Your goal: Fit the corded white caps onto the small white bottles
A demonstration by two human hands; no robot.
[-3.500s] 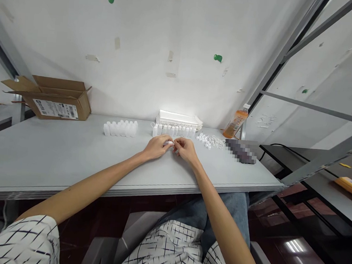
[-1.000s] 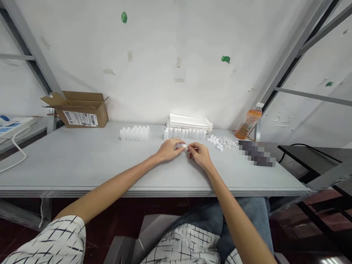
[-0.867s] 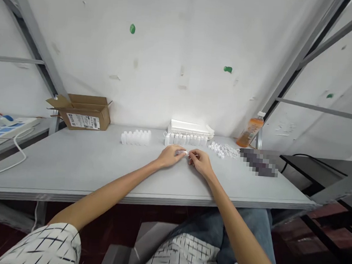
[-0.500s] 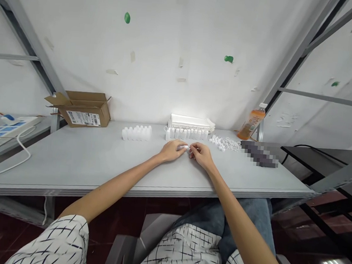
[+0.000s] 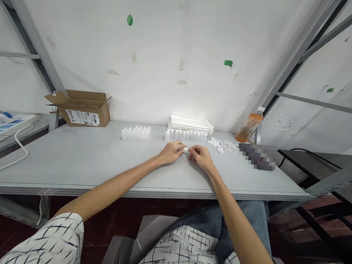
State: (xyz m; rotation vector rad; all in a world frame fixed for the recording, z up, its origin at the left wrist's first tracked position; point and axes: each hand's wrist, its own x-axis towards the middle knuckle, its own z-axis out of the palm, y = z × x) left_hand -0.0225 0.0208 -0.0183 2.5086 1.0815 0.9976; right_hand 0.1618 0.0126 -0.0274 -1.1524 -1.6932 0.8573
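Observation:
Over the middle of the table, my left hand (image 5: pixel 171 152) is closed around a small white plastic bottle (image 5: pixel 185 149), which lies sideways with one end pointing right. My right hand (image 5: pixel 199 155) pinches with thumb and fingers at that right end; the tiny piece between the fingertips is too small to make out. Just behind both hands stands a row of small white bottles (image 5: pixel 184 135), the leftmost with a ring loop. To the right of the row lie a scatter of small white caps (image 5: pixel 216 143) and a heap of white rings (image 5: pixel 229 146).
Several translucent white bottles (image 5: pixel 136 134) stand grouped at left. Behind the row sits a white stack of trays or sheets (image 5: pixel 190 123). An open cardboard box (image 5: pixel 84 110) is at back left, an orange drink bottle (image 5: pixel 250 125) at back right, a blurred dark item (image 5: pixel 257 156) near it.
My hands stay together at nearly the same place, with only a slight shift of the fingers around the small bottle. The camera view has tilted a little.

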